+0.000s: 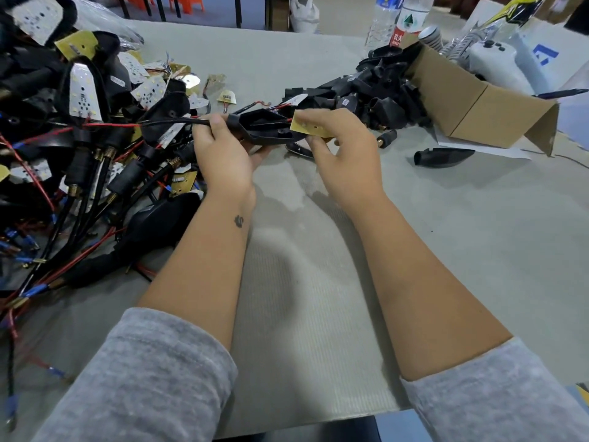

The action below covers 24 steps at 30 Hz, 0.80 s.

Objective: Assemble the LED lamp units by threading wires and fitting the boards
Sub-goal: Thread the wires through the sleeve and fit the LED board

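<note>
My left hand point(223, 154) grips the narrow neck of a black lamp housing point(264, 127), held above the table's middle. A black cable point(172, 122) and a red wire run out of the neck to the left. My right hand point(341, 148) pinches a yellow-backed LED board point(310, 126) at the housing's wide open end. Red wires show inside the housing beside the board.
A heap of assembled lamps, cables and white LED boards point(83, 94) fills the left. Black empty housings point(366, 94) spill from a tipped cardboard box point(471, 100) at the right. One loose housing point(443, 156) lies near it. Water bottles point(408, 20) stand behind.
</note>
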Motion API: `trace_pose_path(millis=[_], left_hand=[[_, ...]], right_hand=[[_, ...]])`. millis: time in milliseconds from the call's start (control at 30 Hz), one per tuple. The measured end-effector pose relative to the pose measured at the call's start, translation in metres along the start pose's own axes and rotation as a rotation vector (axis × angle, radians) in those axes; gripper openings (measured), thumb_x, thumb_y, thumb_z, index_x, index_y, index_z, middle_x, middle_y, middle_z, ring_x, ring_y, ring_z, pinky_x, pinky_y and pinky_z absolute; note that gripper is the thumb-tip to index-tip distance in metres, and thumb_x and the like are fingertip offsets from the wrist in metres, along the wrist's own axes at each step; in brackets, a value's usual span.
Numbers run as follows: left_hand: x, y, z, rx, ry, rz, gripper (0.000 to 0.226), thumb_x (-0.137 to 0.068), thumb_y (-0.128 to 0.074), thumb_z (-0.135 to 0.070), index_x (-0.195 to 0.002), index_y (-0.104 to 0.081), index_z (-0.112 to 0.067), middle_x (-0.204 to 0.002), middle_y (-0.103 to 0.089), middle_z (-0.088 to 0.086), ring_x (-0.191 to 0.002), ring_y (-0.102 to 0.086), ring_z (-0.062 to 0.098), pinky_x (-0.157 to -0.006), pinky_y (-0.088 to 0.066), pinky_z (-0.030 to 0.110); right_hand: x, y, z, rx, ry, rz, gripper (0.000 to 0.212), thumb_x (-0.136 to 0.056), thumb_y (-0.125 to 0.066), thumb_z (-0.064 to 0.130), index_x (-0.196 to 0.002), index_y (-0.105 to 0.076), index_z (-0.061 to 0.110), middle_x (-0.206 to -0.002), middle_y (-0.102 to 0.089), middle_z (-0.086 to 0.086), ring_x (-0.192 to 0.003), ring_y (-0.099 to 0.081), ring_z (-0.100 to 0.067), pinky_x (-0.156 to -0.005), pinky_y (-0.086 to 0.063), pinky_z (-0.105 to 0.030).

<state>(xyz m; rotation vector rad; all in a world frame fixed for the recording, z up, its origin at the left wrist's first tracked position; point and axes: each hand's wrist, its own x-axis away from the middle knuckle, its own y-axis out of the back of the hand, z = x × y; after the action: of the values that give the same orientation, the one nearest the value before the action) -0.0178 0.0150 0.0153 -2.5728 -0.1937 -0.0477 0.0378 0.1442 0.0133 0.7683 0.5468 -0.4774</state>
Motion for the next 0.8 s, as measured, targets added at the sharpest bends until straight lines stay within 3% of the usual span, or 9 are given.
trace_pose_path(millis=[67, 133, 200, 300, 467, 567, 667, 800], left_hand=[[-0.001, 0.001, 0.002, -0.046, -0.047, -0.002, 0.027, -0.106, -0.027, -0.025, -0.09, -0.047, -0.016, -0.103, -0.065, 0.016, -0.094, -0.07, 0.028, -0.063, -0.06, 0.039], [-0.002, 0.001, 0.004, -0.112, -0.101, -0.016, 0.027, -0.106, -0.029, -0.025, -0.087, -0.047, -0.018, -0.102, -0.065, 0.015, -0.093, -0.069, 0.027, -0.067, -0.061, 0.044], [-0.004, 0.0, 0.007, -0.203, -0.157, -0.039, 0.025, -0.105, -0.032, -0.026, -0.087, -0.05, -0.022, -0.099, -0.066, 0.009, -0.094, -0.067, 0.026, -0.08, -0.057, 0.054], [-0.005, 0.001, 0.008, -0.226, -0.162, -0.035, 0.025, -0.103, -0.031, -0.026, -0.088, -0.051, -0.027, -0.103, -0.07, 0.012, -0.102, -0.066, 0.029, -0.095, -0.05, 0.056], [-0.006, 0.002, 0.005, -0.113, -0.12, -0.035, 0.027, -0.105, -0.03, -0.024, -0.09, -0.053, -0.027, -0.111, -0.066, 0.014, -0.105, -0.065, 0.028, -0.095, -0.052, 0.052], [-0.006, -0.001, 0.005, 0.03, -0.045, 0.022, 0.026, -0.106, -0.028, -0.025, -0.098, -0.053, -0.024, -0.101, -0.068, 0.01, -0.096, -0.067, 0.022, -0.085, -0.058, 0.039], [-0.004, -0.007, 0.004, 0.144, 0.065, 0.11, 0.021, -0.106, -0.034, -0.027, -0.101, -0.054, -0.02, -0.098, -0.069, 0.007, -0.091, -0.067, 0.019, -0.08, -0.058, 0.033], [0.001, -0.008, 0.007, 0.099, 0.128, 0.225, 0.017, -0.103, -0.044, -0.011, -0.094, -0.059, -0.015, -0.093, -0.068, 0.003, -0.091, -0.065, 0.017, -0.083, -0.055, 0.029]], right_hand=[[-0.001, 0.001, -0.001, 0.053, 0.003, 0.039, 0.036, -0.087, -0.056, 0.002, -0.112, -0.071, 0.022, -0.103, -0.064, -0.003, -0.1, -0.058, -0.018, -0.082, -0.047, -0.03], [-0.001, 0.003, -0.002, 0.097, -0.022, 0.082, 0.035, -0.087, -0.054, 0.003, -0.11, -0.073, 0.022, -0.1, -0.063, -0.005, -0.099, -0.056, -0.021, -0.082, -0.047, -0.038], [-0.001, 0.004, -0.004, 0.15, -0.036, 0.135, 0.033, -0.088, -0.055, 0.005, -0.108, -0.074, 0.023, -0.095, -0.058, -0.002, -0.098, -0.054, -0.021, -0.081, -0.045, -0.036], [-0.001, 0.003, -0.004, 0.177, -0.042, 0.183, 0.028, -0.091, -0.058, 0.009, -0.109, -0.073, 0.023, -0.095, -0.054, 0.0, -0.098, -0.053, -0.02, -0.081, -0.044, -0.032], [-0.003, 0.0, 0.0, 0.012, -0.109, 0.136, 0.02, -0.094, -0.059, 0.013, -0.109, -0.072, 0.013, -0.096, -0.05, 0.0, -0.089, -0.05, -0.01, -0.076, -0.037, -0.007], [-0.002, -0.001, 0.001, -0.053, -0.169, 0.12, 0.017, -0.096, -0.056, 0.013, -0.105, -0.071, 0.011, -0.091, -0.046, 0.004, -0.082, -0.046, -0.002, -0.073, -0.034, -0.004], [-0.002, -0.002, 0.002, -0.107, -0.186, 0.077, 0.017, -0.097, -0.054, 0.013, -0.106, -0.068, 0.013, -0.091, -0.05, 0.008, -0.086, -0.048, -0.003, -0.075, -0.034, -0.005], [-0.003, -0.004, 0.001, -0.145, -0.188, -0.024, 0.011, -0.094, -0.055, 0.009, -0.101, -0.063, 0.013, -0.095, -0.063, 0.006, -0.088, -0.056, -0.009, -0.078, -0.045, -0.023]])
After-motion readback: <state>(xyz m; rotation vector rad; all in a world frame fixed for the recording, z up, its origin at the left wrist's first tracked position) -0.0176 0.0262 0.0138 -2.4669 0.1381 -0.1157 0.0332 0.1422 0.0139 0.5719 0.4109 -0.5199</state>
